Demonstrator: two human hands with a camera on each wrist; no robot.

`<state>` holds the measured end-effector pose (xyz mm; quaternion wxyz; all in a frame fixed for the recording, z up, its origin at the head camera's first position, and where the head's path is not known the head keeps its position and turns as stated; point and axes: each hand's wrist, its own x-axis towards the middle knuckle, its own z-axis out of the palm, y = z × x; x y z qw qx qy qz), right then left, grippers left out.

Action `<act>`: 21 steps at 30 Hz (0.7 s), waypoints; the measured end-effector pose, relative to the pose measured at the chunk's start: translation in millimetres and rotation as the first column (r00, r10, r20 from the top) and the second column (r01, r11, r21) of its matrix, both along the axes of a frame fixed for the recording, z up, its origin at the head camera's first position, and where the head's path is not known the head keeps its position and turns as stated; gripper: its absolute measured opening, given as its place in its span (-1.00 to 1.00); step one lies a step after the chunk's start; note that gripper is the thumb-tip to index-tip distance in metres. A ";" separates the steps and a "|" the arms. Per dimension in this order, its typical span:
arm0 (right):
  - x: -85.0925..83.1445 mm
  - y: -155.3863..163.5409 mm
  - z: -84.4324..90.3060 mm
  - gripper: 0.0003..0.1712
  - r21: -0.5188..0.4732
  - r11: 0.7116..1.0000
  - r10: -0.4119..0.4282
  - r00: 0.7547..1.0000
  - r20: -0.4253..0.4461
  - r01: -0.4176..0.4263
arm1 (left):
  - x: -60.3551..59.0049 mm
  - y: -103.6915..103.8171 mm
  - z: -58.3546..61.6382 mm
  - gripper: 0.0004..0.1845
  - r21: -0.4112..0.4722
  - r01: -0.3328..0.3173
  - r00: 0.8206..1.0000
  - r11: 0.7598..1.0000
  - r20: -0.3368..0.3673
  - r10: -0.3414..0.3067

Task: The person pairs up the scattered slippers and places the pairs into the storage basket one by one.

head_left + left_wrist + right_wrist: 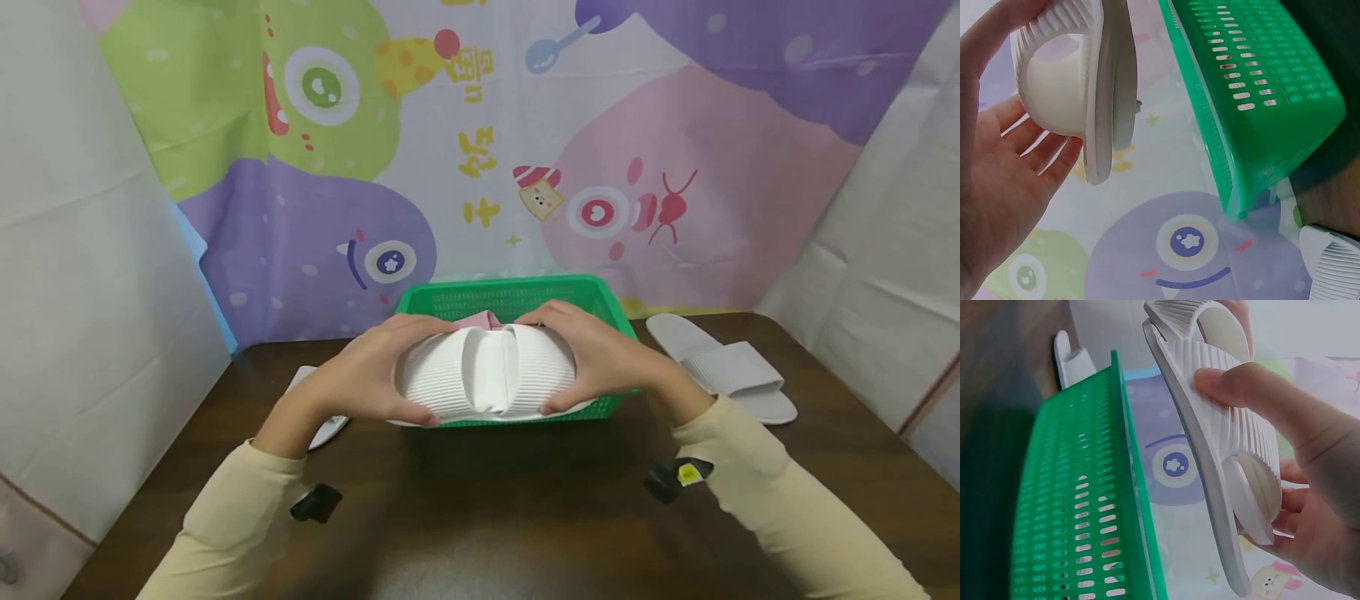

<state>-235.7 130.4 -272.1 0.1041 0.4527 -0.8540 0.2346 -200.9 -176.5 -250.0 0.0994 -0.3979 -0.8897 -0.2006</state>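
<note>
A pair of white slippers (489, 371) with ribbed straps is held up in front of and over the near rim of a green basket (517, 285). My left hand (371, 367) grips the left end, thumb at the near side and fingers over the top. At the other end my right hand (600, 354) does the same. In the left wrist view the slippers (1100, 94) stand apart from the basket's side. The right wrist view shows the thumb pressing on a ribbed strap (1210, 412). Something pink (480, 320) shows inside the basket, mostly hidden behind the slippers.
Another white slipper (738, 367) lies on the dark wooden table (495, 517) to the right of the basket. One more white slipper (328, 432) is partly hidden behind my left wrist. A cartoon-print cloth (480, 242) hangs close behind the basket.
</note>
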 end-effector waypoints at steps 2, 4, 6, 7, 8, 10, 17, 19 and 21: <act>-0.4 -0.5 -0.2 0.04 -0.003 1.000 0.002 1.000 -0.003 -0.002 | 0.0 0.7 -0.1 -0.03 -0.001 -0.002 1.000 1.000 -0.005 0.002; 0.2 -0.7 -0.2 0.03 -0.006 1.000 -0.001 1.000 -0.002 0.001 | 0.6 1.0 -0.5 -0.03 -0.001 -0.003 1.000 1.000 -0.009 0.003; 1.1 -0.5 0.1 0.03 -0.009 1.000 -0.005 1.000 -0.001 0.005 | 1.5 1.2 -0.8 -0.03 0.005 0.000 1.000 1.000 -0.007 0.000; 1.7 -0.2 0.1 0.03 -0.012 1.000 -0.006 1.000 0.002 0.006 | 1.9 1.4 -1.1 -0.03 0.007 0.001 1.000 1.000 -0.007 -0.001; 2.1 0.0 0.1 0.03 -0.014 1.000 -0.006 1.000 0.003 0.006 | 2.5 1.5 -1.3 -0.03 0.011 0.002 1.000 1.000 -0.004 -0.002; 2.7 0.8 -0.3 0.02 -0.016 1.000 -0.006 1.000 -0.001 0.006 | 3.4 1.9 -1.7 -0.02 0.017 0.002 1.000 1.000 0.000 -0.002; 2.9 4.0 -3.1 0.02 -0.026 0.999 -0.022 1.000 -0.016 0.021 | 6.1 1.5 -1.1 -0.05 0.048 0.016 1.000 0.999 0.023 -0.017; 2.7 4.9 -3.5 0.03 -0.028 0.999 -0.026 0.999 -0.019 0.026 | 7.1 -1.2 -0.4 -0.07 0.069 0.014 0.999 0.998 0.041 -0.017; 2.4 5.8 -3.7 0.04 -0.030 0.999 -0.030 0.999 -0.023 0.029 | 8.0 -6.3 -0.6 -0.10 0.097 -0.008 0.997 0.995 0.075 0.001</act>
